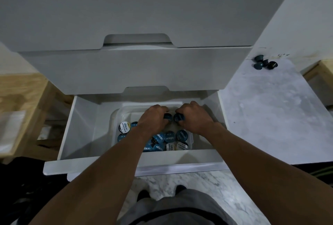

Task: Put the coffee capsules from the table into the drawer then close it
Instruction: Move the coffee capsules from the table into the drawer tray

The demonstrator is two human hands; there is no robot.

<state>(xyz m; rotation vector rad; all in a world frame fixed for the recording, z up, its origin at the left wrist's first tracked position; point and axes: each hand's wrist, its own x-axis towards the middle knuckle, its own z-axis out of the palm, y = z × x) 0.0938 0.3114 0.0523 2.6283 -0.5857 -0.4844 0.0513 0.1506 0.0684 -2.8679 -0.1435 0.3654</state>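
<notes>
Over on the left stands a wooden frame, just beside the white drawer, which is pulled out wide. Inside the drawer sits a clear tub. A pile of capsules with blue and white tops lies in the near part of the tub. Both arms reach down into the tub. The left grip has its fingers curled round a dark blue capsule at the far part of the tub. Right next to it, the right grip is curled round a second capsule, and the two capsules are almost touching. I cannot tell if they rest on the bottom of the tub. To the right of the drawer lies the grey tabletop. A few loose capsules sit close together at its far end, near the white wall, well apart from the drawer
</notes>
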